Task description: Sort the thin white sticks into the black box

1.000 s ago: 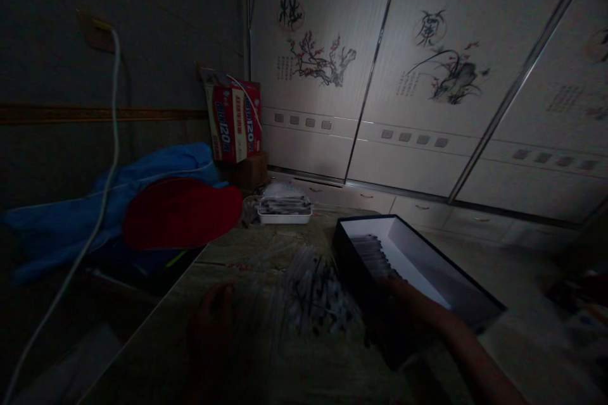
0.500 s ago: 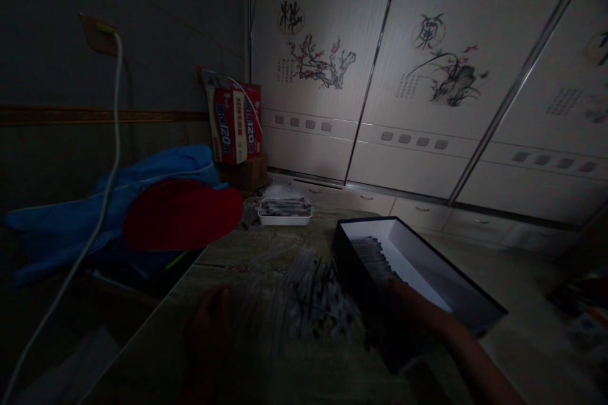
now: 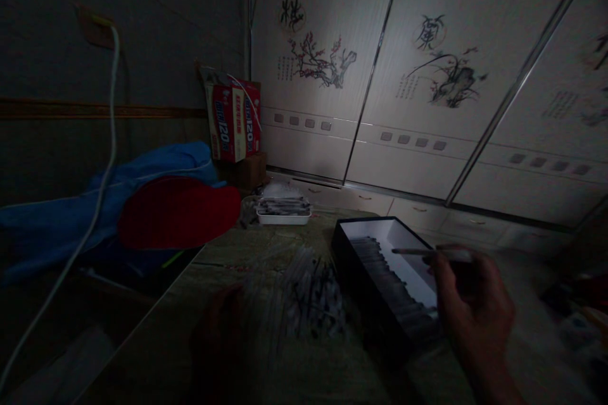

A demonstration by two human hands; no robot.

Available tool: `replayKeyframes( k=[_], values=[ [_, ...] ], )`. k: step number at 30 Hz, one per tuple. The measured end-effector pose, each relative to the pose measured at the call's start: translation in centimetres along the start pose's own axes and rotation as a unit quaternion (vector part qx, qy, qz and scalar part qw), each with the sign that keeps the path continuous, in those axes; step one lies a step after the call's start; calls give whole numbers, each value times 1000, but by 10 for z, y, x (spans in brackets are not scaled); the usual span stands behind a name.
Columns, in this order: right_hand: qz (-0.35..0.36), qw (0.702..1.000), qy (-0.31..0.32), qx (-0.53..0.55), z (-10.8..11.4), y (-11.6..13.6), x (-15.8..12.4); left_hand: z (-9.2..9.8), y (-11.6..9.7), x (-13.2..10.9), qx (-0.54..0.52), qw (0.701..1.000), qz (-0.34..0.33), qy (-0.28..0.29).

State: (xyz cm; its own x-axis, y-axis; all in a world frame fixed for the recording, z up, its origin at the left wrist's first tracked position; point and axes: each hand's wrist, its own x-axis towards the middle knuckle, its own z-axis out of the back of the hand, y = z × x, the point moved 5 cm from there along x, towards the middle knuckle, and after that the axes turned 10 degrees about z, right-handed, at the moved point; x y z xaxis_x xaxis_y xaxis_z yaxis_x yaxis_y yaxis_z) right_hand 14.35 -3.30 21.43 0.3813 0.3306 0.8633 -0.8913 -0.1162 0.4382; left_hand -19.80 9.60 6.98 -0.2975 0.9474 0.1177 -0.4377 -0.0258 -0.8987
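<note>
Pinched between the thumb and fingers of my right hand (image 3: 475, 304) is a slim pen (image 3: 413, 252), held nearly level above a dark box with white inner walls (image 3: 418, 253). Inside that box, a row of similar pens (image 3: 389, 278) lies side by side along its left part. Left of the box, a loose pile of pens with dark ends (image 3: 316, 297) is spread on the table. My left hand (image 3: 218, 323) rests low at the pile's left side, in deep shadow; its fingers are too dark and blurred to read.
A white tray (image 3: 284, 219) full of thin sticks stands at the table's (image 3: 223, 259) far end. A red oval cloth item (image 3: 180, 212) and blue fabric (image 3: 161, 161) lie at the left. A white cable (image 3: 102, 190) hangs from the wall. Red cartons (image 3: 235, 120) stand by the wardrobe (image 3: 323, 19).
My right hand has risen out of the box and moved right, a pen now showing in its fingers. More of the row in the box is visible. My left hand has shifted slightly right.
</note>
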Motion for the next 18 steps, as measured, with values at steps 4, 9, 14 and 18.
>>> replayKeyframes(
  k=[4,9,14,18],
  values=[
    [-197,956,76,202,-31,27,-43,-8,-2,-14,11,997,-80,11],
    [-349,829,227,372,-109,36,-138,-14,-7,-32,67,936,-345,-35],
    [-403,764,251,437,-139,44,-192,-28,-17,-53,101,833,-543,-37],
    [-373,768,264,449,-140,45,-198,-49,-15,-57,151,845,-512,17]
  ],
)
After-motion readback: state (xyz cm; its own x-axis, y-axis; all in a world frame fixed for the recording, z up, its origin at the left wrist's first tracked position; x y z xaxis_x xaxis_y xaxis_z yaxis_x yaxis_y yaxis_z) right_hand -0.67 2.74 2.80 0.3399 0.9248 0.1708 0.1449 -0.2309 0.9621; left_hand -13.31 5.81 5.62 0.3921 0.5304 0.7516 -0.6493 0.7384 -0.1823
